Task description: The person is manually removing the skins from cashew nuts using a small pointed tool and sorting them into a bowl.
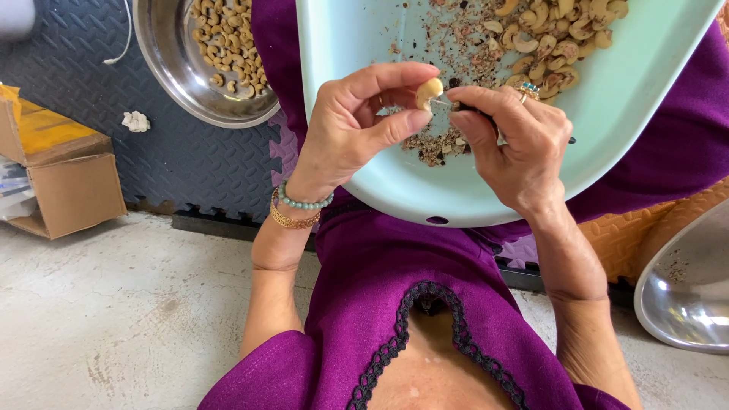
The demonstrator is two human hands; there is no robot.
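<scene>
My left hand [357, 125], with a bead bracelet and a gold bangle at the wrist, pinches a pale cashew nut [428, 91] between thumb and fingers. My right hand [516, 140], wearing a ring, grips a small dark-handled peeling tool [486, 115] whose thin tip touches the nut. Both hands hover over a mint-green plastic tray [607, 129] resting on my lap. Unpeeled cashews [558, 38] lie piled at the tray's far side. Brown skin flakes [433, 144] are scattered just under my hands.
A steel bowl [171, 64] of cashews stands on the dark foam mat [91, 68] at upper left. Another steel bowl [683, 304] sits at the right edge. A cardboard box [64, 175] is at the left, on the concrete floor [114, 304]. A crumpled white scrap [136, 121] lies on the mat.
</scene>
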